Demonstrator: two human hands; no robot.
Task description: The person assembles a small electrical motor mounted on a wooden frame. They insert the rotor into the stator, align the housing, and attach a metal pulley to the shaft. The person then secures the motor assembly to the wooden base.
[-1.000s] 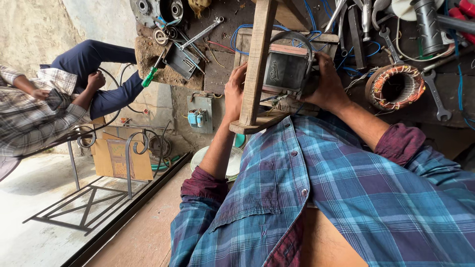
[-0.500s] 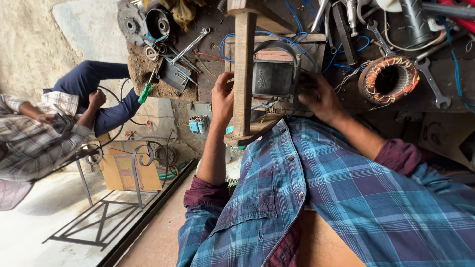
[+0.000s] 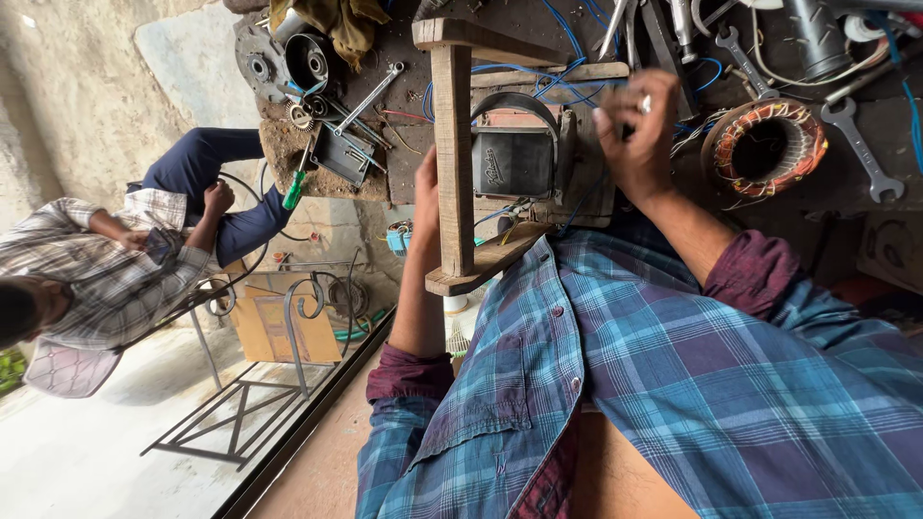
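Observation:
A wooden frame [image 3: 452, 163] stands on the cluttered workbench and carries a dark metal box-shaped machine [image 3: 514, 159] with blue wires [image 3: 577, 207] round it. My left hand [image 3: 426, 207] grips the frame's upright post from the near side. My right hand [image 3: 636, 130] is at the frame's far end beside the machine, fingers curled tight, a ring on one finger. What those fingers pinch is hidden among the wires. Both arms wear blue plaid sleeves.
A copper-wound stator ring [image 3: 764, 144] and spanners [image 3: 860, 144] lie right of the machine. A green-handled screwdriver [image 3: 295, 187], another spanner [image 3: 370, 96] and metal parts lie at the left. Another person [image 3: 115, 279] sits beyond the bench, by a metal chair frame [image 3: 240, 404] and a cardboard box [image 3: 279, 327].
My right hand has left the machine's side and moved to the frame's far end, fingers now curled. My left hand has kept its hold on the post. The view has shifted.

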